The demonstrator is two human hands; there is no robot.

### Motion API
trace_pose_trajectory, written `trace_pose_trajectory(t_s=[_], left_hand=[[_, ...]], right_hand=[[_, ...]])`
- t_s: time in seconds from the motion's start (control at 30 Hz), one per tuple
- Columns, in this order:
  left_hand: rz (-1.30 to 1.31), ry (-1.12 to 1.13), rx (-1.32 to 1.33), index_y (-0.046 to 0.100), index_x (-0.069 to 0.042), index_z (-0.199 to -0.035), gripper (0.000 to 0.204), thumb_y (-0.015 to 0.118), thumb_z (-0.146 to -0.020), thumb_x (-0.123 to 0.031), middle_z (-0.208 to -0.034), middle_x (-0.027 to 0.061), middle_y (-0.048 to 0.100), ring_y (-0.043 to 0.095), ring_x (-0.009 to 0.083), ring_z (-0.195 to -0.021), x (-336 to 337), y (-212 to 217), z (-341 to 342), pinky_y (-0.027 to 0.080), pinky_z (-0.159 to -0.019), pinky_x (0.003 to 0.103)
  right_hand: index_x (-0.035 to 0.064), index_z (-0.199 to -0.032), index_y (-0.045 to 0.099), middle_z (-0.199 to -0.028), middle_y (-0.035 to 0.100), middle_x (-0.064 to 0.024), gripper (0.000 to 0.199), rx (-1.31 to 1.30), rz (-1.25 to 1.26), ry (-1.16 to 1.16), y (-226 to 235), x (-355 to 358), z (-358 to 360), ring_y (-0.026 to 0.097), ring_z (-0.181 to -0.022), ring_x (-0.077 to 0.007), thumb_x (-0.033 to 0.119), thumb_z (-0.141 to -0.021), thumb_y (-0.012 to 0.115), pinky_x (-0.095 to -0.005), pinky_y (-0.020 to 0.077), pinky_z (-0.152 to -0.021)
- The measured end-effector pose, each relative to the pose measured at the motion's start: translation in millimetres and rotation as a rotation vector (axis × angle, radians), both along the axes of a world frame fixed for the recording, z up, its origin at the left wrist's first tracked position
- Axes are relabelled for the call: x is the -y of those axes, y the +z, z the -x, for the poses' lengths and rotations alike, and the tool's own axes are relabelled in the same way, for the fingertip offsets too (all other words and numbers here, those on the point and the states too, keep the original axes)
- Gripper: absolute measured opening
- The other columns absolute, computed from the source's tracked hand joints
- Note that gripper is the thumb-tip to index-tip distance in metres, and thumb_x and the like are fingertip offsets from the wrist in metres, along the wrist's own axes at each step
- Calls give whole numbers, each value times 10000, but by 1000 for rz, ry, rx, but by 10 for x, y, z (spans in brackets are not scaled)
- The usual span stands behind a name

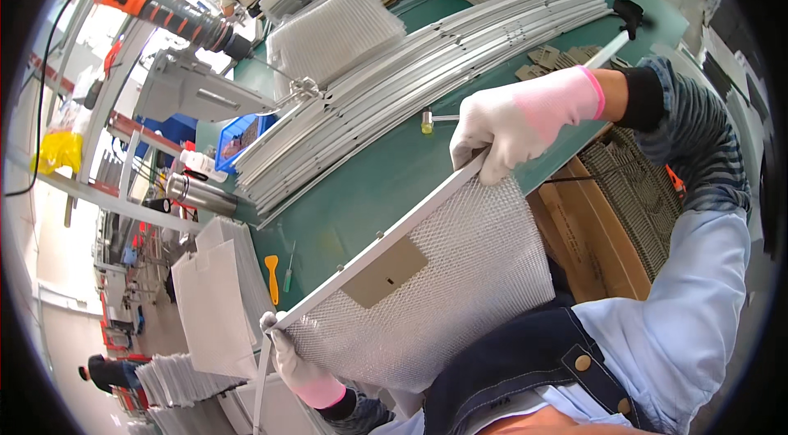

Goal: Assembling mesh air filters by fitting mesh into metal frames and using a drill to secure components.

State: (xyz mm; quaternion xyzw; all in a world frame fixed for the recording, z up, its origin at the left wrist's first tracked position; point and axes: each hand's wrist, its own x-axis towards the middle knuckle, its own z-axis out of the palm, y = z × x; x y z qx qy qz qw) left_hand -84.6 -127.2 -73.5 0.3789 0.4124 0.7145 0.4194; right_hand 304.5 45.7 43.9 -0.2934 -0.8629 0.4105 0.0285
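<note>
Gloved fingers (492, 157) clamped on mesh filter (460, 287)

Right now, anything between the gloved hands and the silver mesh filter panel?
Nothing visible. The right hand in a white knit glove grips the silver mesh filter panel by its white metal frame strip; the left hand holds the panel's lower corner.

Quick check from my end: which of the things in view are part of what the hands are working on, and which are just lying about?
In hand:
- mesh filter panel
- metal frame strip
- left hand, right hand

Lying about:
- stacked frame strips
- orange power tool
- small mallet
- steel flask
</note>
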Motion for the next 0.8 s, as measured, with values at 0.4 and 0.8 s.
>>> trace_pose_trajectory(t_s=[0.4, 0.8], left_hand=[[-103, -122, 159, 512, -150, -1069, 180, 605, -945, -240, -897, 2, 454, 440, 145, -845, -106, 112, -205, 401, -781, 325], [-17, -28, 172, 496, -92, -1082, 211, 606, -938, -201, -958, 39, 518, 515, 161, -898, -121, 237, -294, 445, -835, 329]], right_hand=[[-41, -947, 632, -659, 580, -73, 230, 54, 126, 41, 145, 272, -175, 533, -577, -142, 139, -817, 692, -299, 446, -551], [-27, -1065, 621, -768, 611, -149, 279, -132, -239, 180, -13, 288, -289, 608, -688, -243, 116, -830, 671, -336, 495, -679]])
